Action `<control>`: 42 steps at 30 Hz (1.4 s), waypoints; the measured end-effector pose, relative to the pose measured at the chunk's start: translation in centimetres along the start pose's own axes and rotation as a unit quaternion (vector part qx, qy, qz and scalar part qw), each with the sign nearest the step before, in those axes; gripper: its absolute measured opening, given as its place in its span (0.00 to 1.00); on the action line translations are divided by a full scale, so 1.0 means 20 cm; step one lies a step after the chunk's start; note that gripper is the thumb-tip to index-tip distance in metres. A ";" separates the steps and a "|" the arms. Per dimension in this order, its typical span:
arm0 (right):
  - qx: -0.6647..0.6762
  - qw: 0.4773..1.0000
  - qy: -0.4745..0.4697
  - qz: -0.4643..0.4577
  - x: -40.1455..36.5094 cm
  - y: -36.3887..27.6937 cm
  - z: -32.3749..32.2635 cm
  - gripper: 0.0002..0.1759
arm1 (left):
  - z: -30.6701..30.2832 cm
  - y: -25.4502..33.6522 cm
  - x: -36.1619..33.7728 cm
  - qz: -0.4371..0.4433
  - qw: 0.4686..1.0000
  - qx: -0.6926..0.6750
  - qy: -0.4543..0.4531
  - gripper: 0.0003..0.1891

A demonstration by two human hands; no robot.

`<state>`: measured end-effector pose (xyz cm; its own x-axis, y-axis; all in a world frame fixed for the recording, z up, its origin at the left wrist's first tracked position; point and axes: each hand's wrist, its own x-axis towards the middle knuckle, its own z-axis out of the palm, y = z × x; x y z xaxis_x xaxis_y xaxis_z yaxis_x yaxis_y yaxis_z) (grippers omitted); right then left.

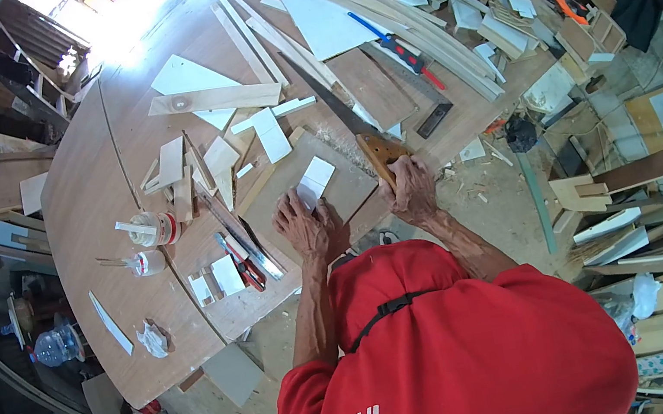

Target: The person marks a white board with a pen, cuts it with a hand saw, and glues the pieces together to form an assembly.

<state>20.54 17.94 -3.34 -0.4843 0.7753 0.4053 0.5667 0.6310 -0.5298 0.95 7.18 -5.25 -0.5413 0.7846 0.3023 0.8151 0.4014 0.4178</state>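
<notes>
My right hand (pixel 411 190) is wrapped round the wooden handle of a hand saw (pixel 378 152). Its dark blade slants away toward the far left, across the table. Curled fingers of my left hand (pixel 300 224) grip the near end of a small white rectangular piece (pixel 316 178), which has a line across it. Beneath that piece lies a flat greyish board (pixel 350 189) at the table edge. The saw blade is to the right of the white piece, apart from it. My left fingertips are partly hidden.
On the table (pixel 93 247) lie wood offcuts, a steel ruler (pixel 244 237), a red cutter (pixel 249 271), two glue containers (pixel 151 229), a try square (pixel 433 120) and a blue-red tool (pixel 402 52). Long strips (pixel 405 19) and stacked wooden pieces (pixel 493 22) crowd the far right.
</notes>
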 end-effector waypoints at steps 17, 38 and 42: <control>0.238 0.964 0.046 0.111 -0.07 -0.01 -0.38 0.16 | 0.00 0.09 0.12 0.047 0.992 0.076 -0.085 0.27; 0.244 0.928 0.042 0.278 -0.74 -0.25 -0.66 0.12 | 0.13 0.17 0.24 0.165 0.982 -0.052 -0.078 0.25; 0.229 0.927 0.033 0.297 -0.77 -0.31 -0.65 0.09 | 0.14 0.18 0.23 0.169 0.981 -0.061 -0.067 0.26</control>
<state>33.23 2.42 3.37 -0.1279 0.9915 -0.0221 0.3715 0.0272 -0.9280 1.95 13.60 -4.85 -0.2051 0.9215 0.3298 0.9082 0.0536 0.4150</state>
